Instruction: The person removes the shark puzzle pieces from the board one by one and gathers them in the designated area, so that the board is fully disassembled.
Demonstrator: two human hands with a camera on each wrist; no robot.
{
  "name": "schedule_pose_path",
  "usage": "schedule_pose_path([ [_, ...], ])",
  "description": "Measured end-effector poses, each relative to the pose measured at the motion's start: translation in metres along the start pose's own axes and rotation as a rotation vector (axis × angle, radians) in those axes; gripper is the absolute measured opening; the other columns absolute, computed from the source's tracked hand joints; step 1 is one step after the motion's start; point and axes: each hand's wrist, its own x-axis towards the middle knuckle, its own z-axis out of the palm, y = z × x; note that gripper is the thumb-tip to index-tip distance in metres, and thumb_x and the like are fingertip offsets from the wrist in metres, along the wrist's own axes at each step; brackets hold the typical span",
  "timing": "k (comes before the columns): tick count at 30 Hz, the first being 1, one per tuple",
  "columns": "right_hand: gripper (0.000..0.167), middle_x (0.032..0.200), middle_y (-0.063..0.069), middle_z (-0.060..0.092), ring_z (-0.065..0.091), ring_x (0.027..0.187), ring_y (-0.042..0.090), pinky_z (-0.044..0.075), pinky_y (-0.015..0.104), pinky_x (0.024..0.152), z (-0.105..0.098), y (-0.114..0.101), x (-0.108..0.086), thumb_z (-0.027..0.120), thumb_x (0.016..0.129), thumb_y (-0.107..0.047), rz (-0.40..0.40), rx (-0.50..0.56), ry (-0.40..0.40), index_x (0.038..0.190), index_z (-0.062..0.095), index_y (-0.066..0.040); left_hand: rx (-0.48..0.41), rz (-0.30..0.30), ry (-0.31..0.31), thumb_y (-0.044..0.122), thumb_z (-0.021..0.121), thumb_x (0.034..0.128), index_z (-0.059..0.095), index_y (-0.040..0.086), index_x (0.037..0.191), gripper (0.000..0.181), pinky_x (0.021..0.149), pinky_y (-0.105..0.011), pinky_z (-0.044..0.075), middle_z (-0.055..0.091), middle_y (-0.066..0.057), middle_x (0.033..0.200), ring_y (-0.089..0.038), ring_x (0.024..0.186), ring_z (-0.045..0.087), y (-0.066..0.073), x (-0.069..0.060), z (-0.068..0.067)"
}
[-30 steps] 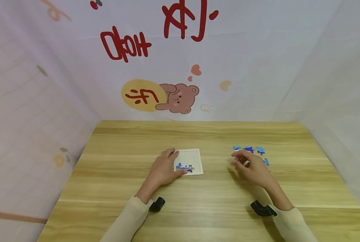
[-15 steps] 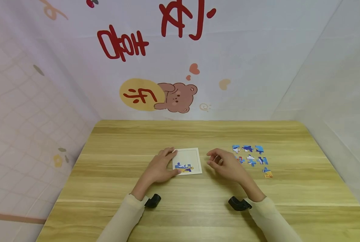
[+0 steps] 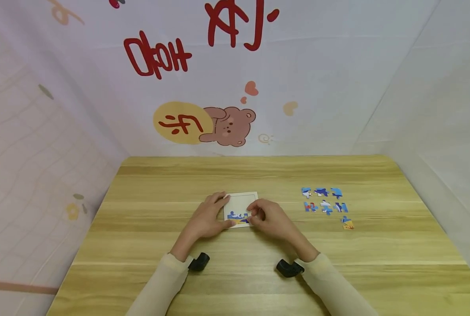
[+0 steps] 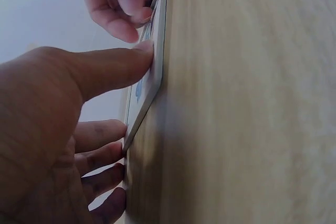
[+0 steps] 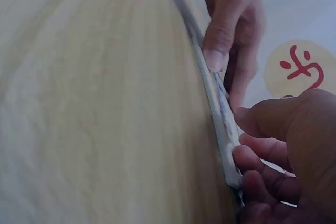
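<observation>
In the head view a square white puzzle tray lies on the table, with blue, white and yellow pieces along its near side. My left hand rests at its left side. The left thumb lies on top near the front edge, and the other fingers touch the tray's side, as the left wrist view shows. Over the right part of the tray is my right hand, fingers loosely bent, with thumb and index close above the pieces. No piece shows between them. The right wrist view has these fingers at the tray's edge.
Several loose puzzle pieces lie to the right of the tray in rows, with one corner piece nearer the front. A printed cloth stands behind the wooden table.
My right hand has moved left from the loose pieces to the tray, uncovering those pieces. My left hand has stayed at the tray, its thumb shifted slightly left.
</observation>
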Motion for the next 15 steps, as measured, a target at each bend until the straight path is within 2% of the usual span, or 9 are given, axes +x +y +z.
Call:
schedule_pose_path([
  [8, 0.017, 0.087, -0.004, 0.061, 0.05, 0.073, 0.009, 0.041, 0.022, 0.066, 0.01, -0.002, 0.0, 0.08, 0.088, -0.024, 0.022, -0.112, 0.058, 0.102, 0.073, -0.018, -0.007, 0.001, -0.004, 0.042, 0.077, 0.09, 0.043, 0.011, 0.157, 0.081, 0.122, -0.056, 0.032, 0.034, -0.007, 0.166, -0.031, 0.153, 0.031, 0.001, 0.001, -0.001],
  [15, 0.018, 0.087, -0.006, 0.06, 0.05, 0.074, 0.009, 0.04, 0.023, 0.066, 0.013, -0.003, -0.002, 0.083, 0.086, -0.024, 0.051, -0.113, 0.08, 0.1, 0.073, -0.02, -0.008, -0.009, -0.011, 0.043, 0.077, 0.0902, 0.044, 0.011, 0.157, 0.081, 0.122, -0.056, 0.032, 0.034, -0.006, 0.166, -0.031, 0.154, 0.031, 0.003, 0.0, -0.003],
])
